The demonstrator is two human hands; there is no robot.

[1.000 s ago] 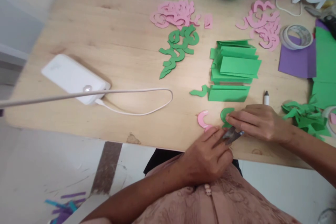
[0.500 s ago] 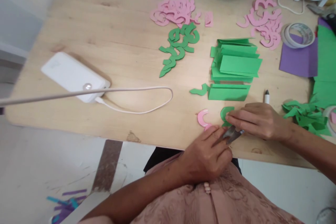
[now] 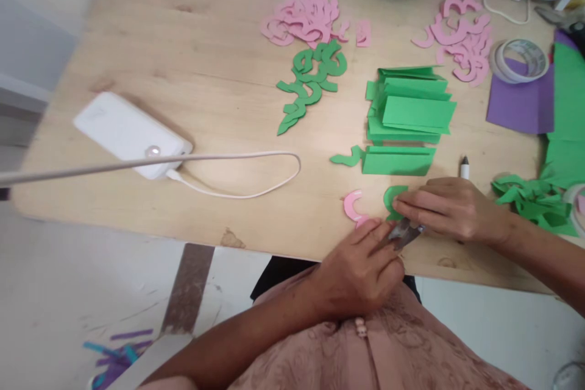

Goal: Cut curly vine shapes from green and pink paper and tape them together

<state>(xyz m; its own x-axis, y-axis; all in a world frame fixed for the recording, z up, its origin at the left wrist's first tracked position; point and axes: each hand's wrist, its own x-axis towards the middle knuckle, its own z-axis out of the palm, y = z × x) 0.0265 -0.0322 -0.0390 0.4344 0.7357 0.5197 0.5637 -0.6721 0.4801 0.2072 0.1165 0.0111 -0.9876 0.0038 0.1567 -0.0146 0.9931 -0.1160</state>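
Note:
My left hand [image 3: 361, 271] is closed around a pair of scissors at the table's front edge. The grey blades of the scissors [image 3: 408, 235] point up and right, just under my right hand. With its fingertips my right hand [image 3: 445, 210] pinches a green curved paper piece [image 3: 390, 198]; part of that piece is hidden under the fingers. Beside my left fingertips lies a pink curved paper piece [image 3: 351, 204], its lower end partly covered. Just above both hands is a folded green paper strip [image 3: 398, 161] with a wavy green cutout at its left end.
Folded green papers [image 3: 418, 111] stand behind the hands. Piles of pink cutouts [image 3: 304, 19] and green cutouts [image 3: 315, 76] lie farther back. A tape roll [image 3: 521, 61], a pen [image 3: 465, 167] and green scraps [image 3: 532, 198] are right; a white power bank [image 3: 128, 131] with cable is left.

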